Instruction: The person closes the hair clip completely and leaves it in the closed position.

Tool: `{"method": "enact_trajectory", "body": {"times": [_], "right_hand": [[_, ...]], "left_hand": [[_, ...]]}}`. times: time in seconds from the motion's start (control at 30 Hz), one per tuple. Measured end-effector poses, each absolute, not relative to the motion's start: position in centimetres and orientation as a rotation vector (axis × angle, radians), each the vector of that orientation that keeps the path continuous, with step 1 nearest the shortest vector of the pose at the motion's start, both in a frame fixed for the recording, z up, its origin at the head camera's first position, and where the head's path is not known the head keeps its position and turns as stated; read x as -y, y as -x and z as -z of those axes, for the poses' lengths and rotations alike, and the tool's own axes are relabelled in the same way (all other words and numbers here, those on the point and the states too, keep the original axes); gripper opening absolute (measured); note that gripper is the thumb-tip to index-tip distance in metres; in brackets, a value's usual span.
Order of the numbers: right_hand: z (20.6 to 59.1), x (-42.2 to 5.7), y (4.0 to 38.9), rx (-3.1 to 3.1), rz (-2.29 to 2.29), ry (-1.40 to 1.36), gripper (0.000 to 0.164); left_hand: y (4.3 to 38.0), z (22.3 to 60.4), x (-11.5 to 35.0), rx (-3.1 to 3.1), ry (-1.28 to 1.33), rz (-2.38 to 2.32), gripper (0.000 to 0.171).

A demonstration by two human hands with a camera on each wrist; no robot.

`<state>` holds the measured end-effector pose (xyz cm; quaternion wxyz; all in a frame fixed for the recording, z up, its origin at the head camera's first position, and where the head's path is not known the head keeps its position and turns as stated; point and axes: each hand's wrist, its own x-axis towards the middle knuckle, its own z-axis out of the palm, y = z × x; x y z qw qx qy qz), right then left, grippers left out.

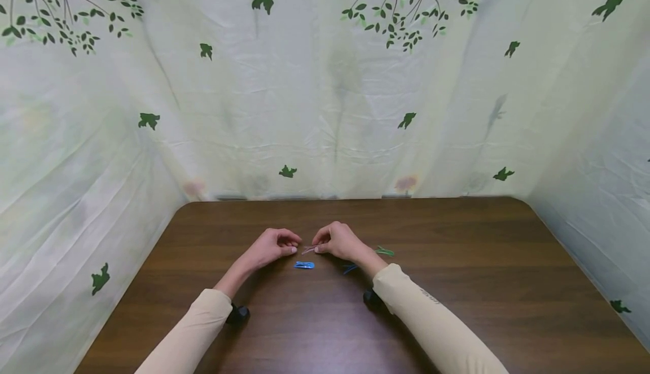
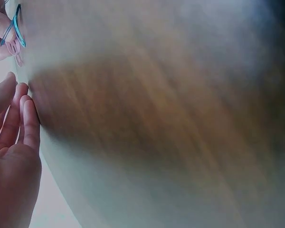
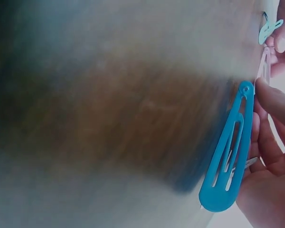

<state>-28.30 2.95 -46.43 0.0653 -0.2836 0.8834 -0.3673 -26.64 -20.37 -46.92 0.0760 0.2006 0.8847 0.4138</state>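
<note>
In the head view my right hand pinches a pink snap hair clip between thumb and fingers, its free end pointing at the left hand. Just left of it, my left hand stays low over the table, thumb and fingers bent loosely with nothing between them. In the left wrist view that hand's thumb and fingertips are apart. A blue snap hair clip lies in front of and between the hands. Beneath the right wrist is another blue hair clip, partly hidden; it looms large as a blue clip in the right wrist view.
A green hair clip lies right of the right wrist on the brown wooden table. Behind the table's far edge hangs a pale curtain printed with leaves, which also closes off both sides.
</note>
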Motion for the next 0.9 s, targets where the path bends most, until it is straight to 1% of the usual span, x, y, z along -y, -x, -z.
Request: {"method": "enact_trajectory", "body": {"times": [0.43, 0.53, 0.67, 0.9], "right_hand": [[46.3, -3.1, 28.1, -2.71, 1.05, 0.87, 0.006], [46.2, -3.3, 28.0, -2.715, 1.055, 0.858, 0.002], [45.7, -3.5, 27.7, -2.714, 1.091, 0.839, 0.006], [45.1, -3.9, 27.5, -2.727, 1.139, 0.827, 0.004]], "left_hand": [[26.3, 46.7, 20.4, -2.646, -0.601, -1.231, 0.017], [26.2, 46.5, 20.4, -2.66, -0.594, -1.21, 0.017], [26.0, 45.9, 20.3, -2.679, -0.601, -1.19, 0.018], [26.0, 45.1, 20.2, -2.707, -0.635, -1.198, 0.02]]}}
